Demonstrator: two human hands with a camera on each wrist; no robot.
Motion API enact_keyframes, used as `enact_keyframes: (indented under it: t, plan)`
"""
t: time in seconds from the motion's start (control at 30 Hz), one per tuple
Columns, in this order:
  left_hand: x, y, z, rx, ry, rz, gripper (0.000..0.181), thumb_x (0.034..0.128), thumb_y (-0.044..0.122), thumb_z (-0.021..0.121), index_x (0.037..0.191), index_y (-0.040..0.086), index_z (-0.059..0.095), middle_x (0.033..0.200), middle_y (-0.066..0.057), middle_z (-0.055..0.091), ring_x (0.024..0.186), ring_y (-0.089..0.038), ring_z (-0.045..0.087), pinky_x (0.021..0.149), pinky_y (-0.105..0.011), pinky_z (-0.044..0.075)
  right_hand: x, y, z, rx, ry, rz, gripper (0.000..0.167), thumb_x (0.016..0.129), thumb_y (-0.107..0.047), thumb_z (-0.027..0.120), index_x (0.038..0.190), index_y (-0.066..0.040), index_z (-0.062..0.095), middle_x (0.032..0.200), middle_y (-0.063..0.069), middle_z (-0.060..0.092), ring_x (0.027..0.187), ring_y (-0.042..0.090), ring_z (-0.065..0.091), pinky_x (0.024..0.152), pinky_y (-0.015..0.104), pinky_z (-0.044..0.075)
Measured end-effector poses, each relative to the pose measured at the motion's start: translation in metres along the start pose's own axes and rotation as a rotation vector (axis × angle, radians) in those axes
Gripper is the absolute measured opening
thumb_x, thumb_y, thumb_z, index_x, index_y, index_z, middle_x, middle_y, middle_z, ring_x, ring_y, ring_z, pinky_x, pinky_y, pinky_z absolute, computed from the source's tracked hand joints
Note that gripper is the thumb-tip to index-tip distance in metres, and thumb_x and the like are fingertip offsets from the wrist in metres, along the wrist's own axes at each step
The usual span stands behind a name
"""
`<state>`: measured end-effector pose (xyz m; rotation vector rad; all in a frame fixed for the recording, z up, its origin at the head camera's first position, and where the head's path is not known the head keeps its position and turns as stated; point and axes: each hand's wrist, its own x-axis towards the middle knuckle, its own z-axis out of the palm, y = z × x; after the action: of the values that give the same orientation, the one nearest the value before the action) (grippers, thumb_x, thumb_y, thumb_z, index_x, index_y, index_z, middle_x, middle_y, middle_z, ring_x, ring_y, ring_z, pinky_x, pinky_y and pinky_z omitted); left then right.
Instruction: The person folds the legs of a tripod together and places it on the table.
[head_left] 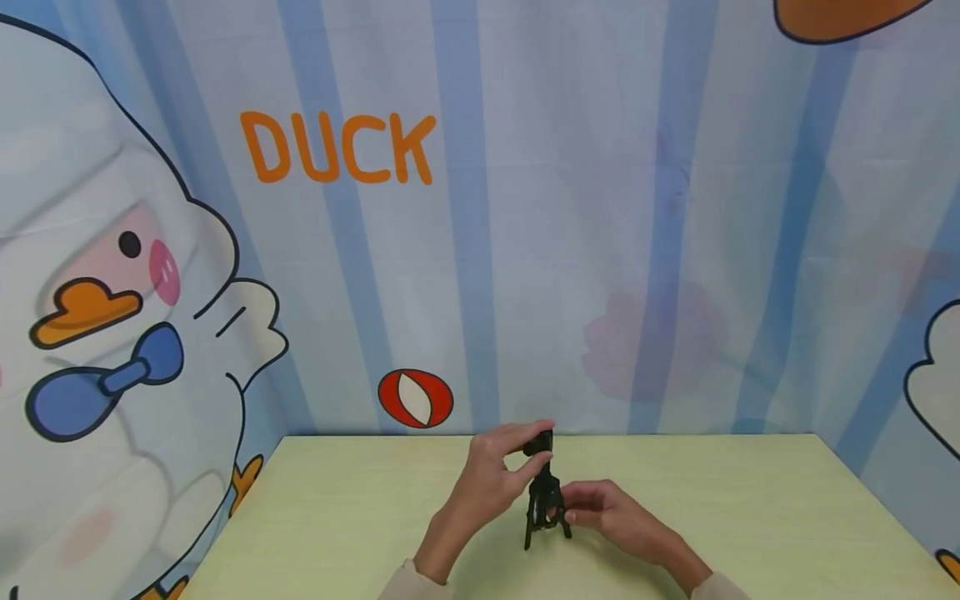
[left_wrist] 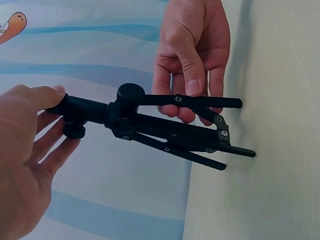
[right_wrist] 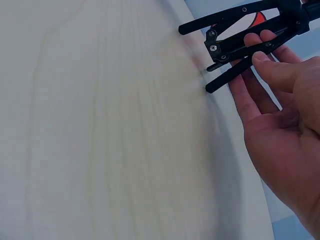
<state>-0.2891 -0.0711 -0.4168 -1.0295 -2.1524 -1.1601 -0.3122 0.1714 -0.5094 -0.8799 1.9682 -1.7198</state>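
A small black tripod (head_left: pixel 545 493) is held upright at the table's middle, its legs partly spread. In the left wrist view its metal hinge links and a round knob (left_wrist: pixel 131 95) show clearly. My left hand (head_left: pixel 491 477) grips the top of the tripod between thumb and fingers. Lower down, my right hand (head_left: pixel 611 517) pinches one leg (right_wrist: pixel 230 75), with the thumb on one side and fingers behind. Whether the feet touch the tabletop is hard to tell.
The pale yellow table (head_left: pixel 337 500) reaches back to a blue striped curtain (head_left: pixel 525 250) printed with a duck, a ball and orange letters. Nothing else stands on the visible tabletop.
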Motion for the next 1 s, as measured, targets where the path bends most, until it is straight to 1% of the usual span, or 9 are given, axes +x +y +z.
enact_keyframes:
  t: [0.17,0.27,0.37,0.57,0.7,0.77,0.87,0.93,1.0]
  plan:
    - [-0.001,-0.002,-0.001,-0.067,-0.032,0.007,0.042,0.0961,0.008,0.076,0.137,0.015,0.07,0.128,-0.004,0.072,0.114,-0.017,0.069,0.089,-0.031,0.06,-0.001,0.0,0.001,-0.009,-0.03,-0.012,0.03,0.104,-0.007,0.061,0.133,-0.002,0.069,0.127,0.018,0.07,0.119,0.024,0.067,0.097,0.031,0.055]
    - [-0.002,-0.004,-0.002,-0.141,-0.059,-0.013,0.041,0.0972,0.005,0.073,0.137,0.015,0.069,0.131,-0.005,0.071,0.119,-0.017,0.067,0.094,-0.029,0.057,-0.002,-0.001,0.003,-0.037,-0.048,-0.04,0.028,0.103,-0.005,0.063,0.129,-0.002,0.071,0.125,0.018,0.071,0.118,0.023,0.067,0.097,0.029,0.055]
    - [-0.003,-0.005,-0.002,-0.195,-0.07,-0.04,0.041,0.0978,0.004,0.071,0.137,0.016,0.069,0.132,-0.004,0.07,0.122,-0.017,0.066,0.097,-0.029,0.055,-0.002,-0.002,0.007,-0.066,-0.046,-0.067,0.026,0.102,-0.004,0.064,0.127,-0.002,0.072,0.123,0.018,0.072,0.117,0.023,0.068,0.097,0.029,0.055]
    - [-0.003,-0.004,-0.003,-0.252,-0.078,-0.089,0.041,0.0975,0.003,0.071,0.135,0.019,0.07,0.131,0.002,0.07,0.121,-0.015,0.066,0.097,-0.03,0.055,-0.002,-0.004,0.011,-0.104,-0.007,-0.078,0.024,0.1,-0.001,0.066,0.122,0.0,0.074,0.117,0.016,0.074,0.117,0.026,0.069,0.094,0.027,0.056]
    - [-0.002,-0.006,-0.002,-0.282,-0.08,-0.108,0.041,0.0975,0.003,0.07,0.135,0.019,0.071,0.131,0.001,0.07,0.118,-0.015,0.068,0.097,-0.031,0.055,-0.002,-0.003,0.013,-0.15,-0.002,-0.13,0.022,0.099,0.0,0.067,0.119,0.003,0.073,0.113,0.017,0.075,0.114,0.029,0.07,0.094,0.027,0.057]
    - [-0.002,-0.006,-0.002,-0.288,-0.081,-0.112,0.041,0.098,0.003,0.07,0.135,0.019,0.07,0.131,-0.001,0.07,0.117,-0.015,0.068,0.098,-0.031,0.055,-0.001,-0.002,0.013,-0.175,0.0,-0.173,0.021,0.098,0.002,0.067,0.119,0.005,0.073,0.111,0.019,0.074,0.112,0.027,0.071,0.094,0.028,0.057]
    - [-0.002,-0.007,-0.002,-0.292,-0.085,-0.118,0.041,0.0984,0.004,0.07,0.136,0.02,0.07,0.132,-0.002,0.07,0.117,-0.015,0.069,0.098,-0.031,0.055,0.001,0.0,0.014,-0.211,0.014,-0.223,0.021,0.098,0.003,0.067,0.118,0.006,0.072,0.11,0.022,0.074,0.108,0.021,0.072,0.094,0.029,0.058]
    - [-0.002,-0.008,-0.002,-0.295,-0.085,-0.12,0.041,0.0985,0.004,0.07,0.136,0.021,0.07,0.132,0.0,0.07,0.116,-0.015,0.069,0.098,-0.033,0.055,0.001,0.001,0.015,-0.227,0.027,-0.236,0.02,0.098,0.003,0.067,0.117,0.005,0.072,0.11,0.022,0.074,0.106,0.017,0.071,0.093,0.029,0.058]
    - [-0.002,-0.008,-0.003,-0.296,-0.084,-0.12,0.041,0.0985,0.004,0.07,0.136,0.021,0.07,0.132,-0.001,0.07,0.116,-0.015,0.069,0.098,-0.033,0.055,0.002,0.002,0.016,-0.235,0.039,-0.238,0.019,0.097,0.003,0.068,0.116,0.004,0.073,0.111,0.02,0.074,0.106,0.018,0.071,0.092,0.029,0.059]
